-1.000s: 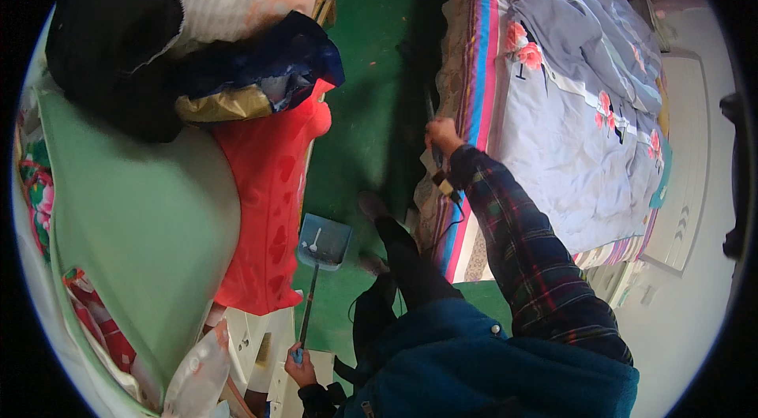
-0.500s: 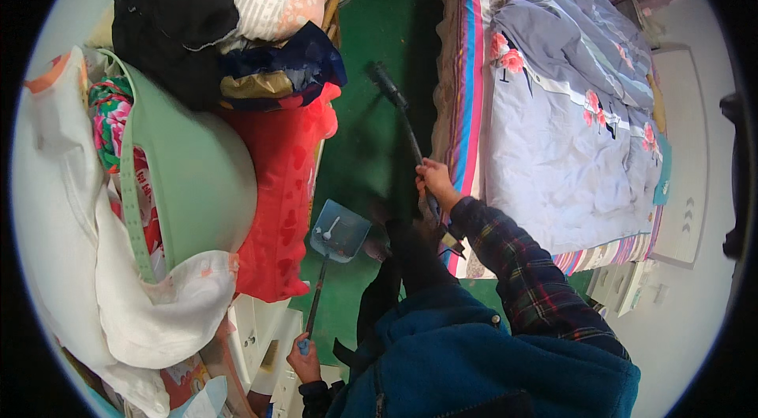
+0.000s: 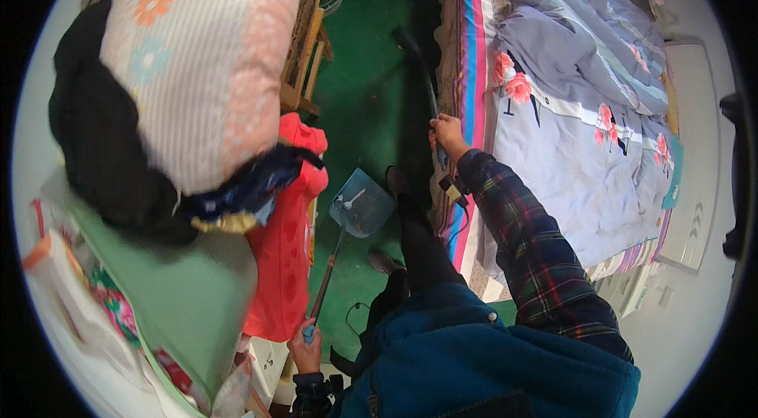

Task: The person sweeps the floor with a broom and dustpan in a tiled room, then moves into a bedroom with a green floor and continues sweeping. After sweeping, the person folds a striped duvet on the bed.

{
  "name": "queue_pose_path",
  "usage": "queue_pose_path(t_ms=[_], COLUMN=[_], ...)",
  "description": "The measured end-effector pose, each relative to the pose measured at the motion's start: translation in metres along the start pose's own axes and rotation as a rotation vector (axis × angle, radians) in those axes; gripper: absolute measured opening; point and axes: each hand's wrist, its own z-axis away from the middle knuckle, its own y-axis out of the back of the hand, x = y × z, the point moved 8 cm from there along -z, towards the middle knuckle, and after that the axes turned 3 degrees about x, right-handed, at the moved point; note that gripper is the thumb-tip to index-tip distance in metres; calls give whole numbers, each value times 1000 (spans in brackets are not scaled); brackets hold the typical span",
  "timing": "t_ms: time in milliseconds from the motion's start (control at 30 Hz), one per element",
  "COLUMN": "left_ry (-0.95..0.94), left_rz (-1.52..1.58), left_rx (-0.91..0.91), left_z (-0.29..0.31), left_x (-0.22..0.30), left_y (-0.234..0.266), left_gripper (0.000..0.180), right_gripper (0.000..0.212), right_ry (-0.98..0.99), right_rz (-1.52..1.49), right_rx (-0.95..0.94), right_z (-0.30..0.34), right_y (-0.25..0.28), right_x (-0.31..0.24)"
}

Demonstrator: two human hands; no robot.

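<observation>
The two hands are well apart, each closed round a handle. The left hand point(image 3: 305, 351), low in the view, grips the dustpan point(image 3: 373, 214) by the end of its long handle; the pan itself, pale blue and see-through, lies ahead of it, between the red cushion point(image 3: 278, 284) and the person's shoes point(image 3: 397, 179), though whether it touches the green floor point(image 3: 359, 130) cannot be told. In the pan lies a small white spoon-like piece point(image 3: 354, 198) with some specks. The right hand point(image 3: 450, 136) is wrapped round the broom point(image 3: 431, 92) beside the bed point(image 3: 470, 47); the dark, blurred head points away over the floor. Just below that hand hangs a small yellow-and-black thing point(image 3: 452, 191) with a cord. A grey quilt point(image 3: 564, 181) with pink flowers covers the bed. On the left are a striped pillow point(image 3: 197, 63), a black cloth point(image 3: 106, 134) and a green tub point(image 3: 205, 288); a wooden frame point(image 3: 303, 55) stands beyond the cushion.
</observation>
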Motion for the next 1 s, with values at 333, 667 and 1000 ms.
queue_pose_path(t_ms=[333, 667, 1000], left_ry=[118, -1, -19], left_rz=[-52, 68, 121], left_rx=[-51, -76, -40], left_z=[-81, -144, -181], left_x=[103, 137, 174], left_y=[-13, -20, -19], left_gripper=[20, 22, 21], right_gripper=[6, 7, 8], right_ry=[-219, -131, 151], right_rz=[-506, 276, 217], right_rx=[-335, -271, -45], right_z=[-173, -1, -136], right_y=[-25, -12, -18], right_x=[26, -13, -96])
